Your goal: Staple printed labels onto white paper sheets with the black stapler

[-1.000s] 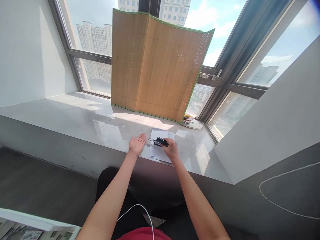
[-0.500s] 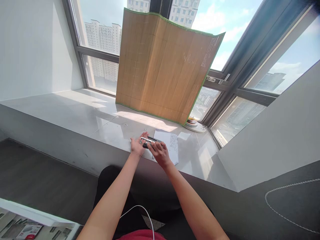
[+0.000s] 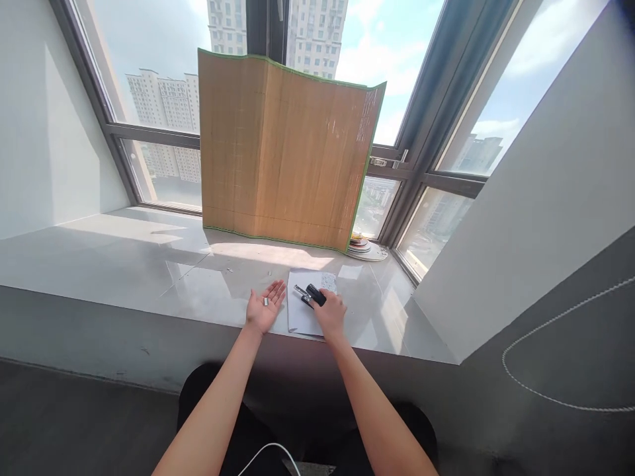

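Note:
My left hand (image 3: 265, 307) is palm up with its fingers stretched out. A small silvery strip, which looks like staples (image 3: 266, 301), rests loose on that palm. Held in my right hand (image 3: 331, 312) is a black stapler (image 3: 316, 295), its top swung apart from the metal tray. The stapler is over white sheets of paper (image 3: 300, 320) lying on the sill, and my fingers hide its rear end. Writing or print shows on the upper right of the paper, too small to read.
A bamboo mat (image 3: 288, 152) with green edging leans on the window behind the sill (image 3: 198, 291). Stacked plates or discs (image 3: 367, 250) stand at its right foot. Tiny bits lie on the sill left of the paper. A white cable (image 3: 272, 446) runs near my lap.
My right hand has drawn the stapler away from my left palm, to the right over the paper. The small strip now shows on the left palm. The view has shifted.

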### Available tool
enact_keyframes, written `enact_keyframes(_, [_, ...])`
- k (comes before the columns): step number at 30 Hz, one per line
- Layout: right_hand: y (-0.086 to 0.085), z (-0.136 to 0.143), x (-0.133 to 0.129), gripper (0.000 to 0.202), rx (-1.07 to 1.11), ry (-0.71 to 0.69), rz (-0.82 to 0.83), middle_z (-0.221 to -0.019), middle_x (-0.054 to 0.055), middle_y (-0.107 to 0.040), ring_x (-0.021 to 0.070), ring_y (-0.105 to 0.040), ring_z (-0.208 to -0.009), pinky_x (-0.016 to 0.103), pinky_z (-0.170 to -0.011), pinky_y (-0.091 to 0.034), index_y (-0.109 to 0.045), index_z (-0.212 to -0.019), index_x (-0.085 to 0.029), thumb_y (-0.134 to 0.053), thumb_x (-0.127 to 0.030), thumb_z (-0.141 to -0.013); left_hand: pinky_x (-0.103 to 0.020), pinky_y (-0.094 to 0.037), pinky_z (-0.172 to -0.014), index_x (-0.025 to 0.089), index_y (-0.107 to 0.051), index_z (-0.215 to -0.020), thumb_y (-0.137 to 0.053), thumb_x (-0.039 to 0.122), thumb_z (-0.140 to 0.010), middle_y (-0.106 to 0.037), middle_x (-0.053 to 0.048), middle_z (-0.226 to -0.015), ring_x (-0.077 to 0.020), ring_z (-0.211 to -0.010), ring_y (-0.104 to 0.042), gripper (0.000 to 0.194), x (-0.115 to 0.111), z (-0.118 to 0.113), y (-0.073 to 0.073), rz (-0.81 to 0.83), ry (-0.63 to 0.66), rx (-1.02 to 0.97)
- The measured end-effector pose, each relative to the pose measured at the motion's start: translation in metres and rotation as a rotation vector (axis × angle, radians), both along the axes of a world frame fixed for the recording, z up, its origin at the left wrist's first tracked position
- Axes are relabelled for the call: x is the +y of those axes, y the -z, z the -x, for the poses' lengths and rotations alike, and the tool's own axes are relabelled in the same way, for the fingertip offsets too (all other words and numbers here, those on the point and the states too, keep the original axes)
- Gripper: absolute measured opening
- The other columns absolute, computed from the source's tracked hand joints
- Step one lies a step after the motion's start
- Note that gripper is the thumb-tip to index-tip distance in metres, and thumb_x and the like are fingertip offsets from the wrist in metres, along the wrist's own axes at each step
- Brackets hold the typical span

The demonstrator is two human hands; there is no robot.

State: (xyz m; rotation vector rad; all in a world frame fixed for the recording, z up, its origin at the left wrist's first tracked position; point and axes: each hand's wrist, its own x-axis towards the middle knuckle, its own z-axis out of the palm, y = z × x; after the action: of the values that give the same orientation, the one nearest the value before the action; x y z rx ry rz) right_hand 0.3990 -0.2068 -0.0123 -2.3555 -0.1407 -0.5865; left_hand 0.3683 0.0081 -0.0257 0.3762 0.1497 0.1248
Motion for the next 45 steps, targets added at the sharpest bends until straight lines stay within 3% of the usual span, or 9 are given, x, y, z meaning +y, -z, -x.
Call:
enact_keyframes(6, [-0.023, 0.017, 0.069, 0.02, -0.111, -0.519, 0.096, -0.102, 0.007, -0.077, 0.0246, -0.067, -0.097, 0.036, -0.087, -0.05, -0.083, -0.106, -0.024, -0.067, -0.018, -0.095, -0.047, -0.056, -0.11, 0.006, -0.051, -0.156, -0.019, 0.064, -0.11, -0.063, -0.027, -0.148, -0.0328, -0.136, -0.065, 0.081, 0.0, 0.001, -0.004, -0.083, 0.043, 0.004])
enact_keyframes(10, [-0.016, 0.023, 0.116, 0.012, -0.059, -0.532, 0.078, -0.083, 0.005, -0.076, 0.0203, -0.067, -0.076, 0.03, -0.064, -0.045, -0.082, -0.078, -0.022, -0.076, -0.018, -0.087, -0.051, -0.05, -0.118, 0.008, -0.051, -0.156, -0.018, 0.063, -0.11, -0.065, -0.024, -0.145, -0.0329, -0.14, -0.061, 0.079, 0.0, 0.004, -0.008, -0.119, 0.052, 0.016])
enact_keyframes(15, [-0.014, 0.026, 0.127, 0.019, -0.014, -0.493, 0.003, -0.072, 0.003, -0.075, 0.0197, -0.068, -0.068, 0.029, -0.061, -0.044, -0.083, -0.077, -0.027, -0.071, -0.017, -0.087, -0.048, -0.052, -0.114, 0.011, -0.06, -0.146, -0.019, 0.063, -0.11, -0.069, -0.021, -0.135, -0.0313, -0.132, -0.065, 0.075, 0.003, 0.004, -0.007, -0.122, 0.037, 0.061])
enact_keyframes(19, [-0.036, 0.019, 0.09, 0.017, -0.121, -0.448, -0.123, -0.078, 0.002, -0.077, 0.0189, -0.068, -0.069, 0.03, -0.069, -0.05, -0.083, -0.077, -0.026, -0.07, -0.018, -0.085, -0.042, -0.058, -0.099, 0.014, -0.069, -0.124, -0.031, 0.055, -0.111, -0.072, -0.017, -0.116, -0.0264, -0.112, -0.072, 0.058, 0.003, 0.0, -0.003, -0.137, -0.005, 0.102])
enact_keyframes(23, [-0.058, -0.028, 0.001, 0.016, -0.241, -0.219, -0.153, -0.095, 0.006, -0.08, 0.0232, -0.068, -0.087, 0.034, -0.085, -0.052, -0.08, -0.088, -0.023, -0.064, -0.023, -0.089, -0.033, -0.057, -0.081, 0.017, -0.071, -0.108, -0.04, 0.046, -0.112, -0.069, -0.01, -0.096, -0.0195, -0.091, -0.07, 0.043, 0.001, -0.002, -0.001, -0.194, -0.025, 0.12])
enact_keyframes(28, [-0.039, -0.108, -0.095, 0.02, 0.119, 0.131, 0.064, -0.098, 0.015, -0.08, 0.0265, -0.071, -0.097, 0.032, -0.083, -0.05, -0.083, -0.089, -0.016, -0.063, -0.015, -0.086, -0.031, -0.053, -0.074, 0.017, -0.071, -0.102, -0.047, 0.036, -0.111, -0.068, -0.006, -0.088, -0.0167, -0.082, -0.067, 0.032, 0.0, -0.004, 0.002, -0.225, 0.006, 0.102])
enact_keyframes(37, [-0.002, -0.154, -0.11, 0.033, 0.178, 0.081, 0.131, -0.111, 0.017, -0.079, 0.0272, -0.07, -0.113, 0.033, -0.094, -0.051, -0.084, -0.112, -0.014, -0.058, -0.02, -0.092, -0.027, -0.052, -0.07, 0.019, -0.069, -0.1, -0.066, 0.024, -0.101, -0.066, -0.002, -0.087, -0.0128, -0.078, -0.065, 0.006, 0.004, -0.008, 0.013, -0.328, -0.013, 0.036])
enact_keyframes(42, [0.01, -0.132, -0.117, 0.042, 0.221, 0.076, 0.195, -0.125, 0.021, -0.075, 0.0291, -0.067, -0.121, 0.035, -0.102, -0.048, -0.075, -0.131, -0.009, -0.052, -0.017, -0.097, -0.026, -0.052, -0.07, 0.018, -0.068, -0.098, -0.065, 0.024, -0.1, -0.065, -0.003, -0.086, -0.0133, -0.077, -0.064, 0.007, 0.001, -0.008, 0.01, -0.411, -0.019, 0.047])
enact_keyframes(45, [0.027, -0.106, -0.114, 0.045, 0.23, 0.017, 0.255, -0.147, 0.023, -0.063, 0.0309, -0.054, -0.142, 0.039, -0.115, -0.04, -0.069, -0.138, -0.007, -0.047, -0.016, -0.101, -0.027, -0.051, -0.071, 0.019, -0.067, -0.088, -0.064, 0.022, -0.096, -0.064, -0.003, -0.082, -0.0157, -0.078, -0.064, 0.009, 0.003, -0.019, 0.003, -0.681, -0.144, 0.111])
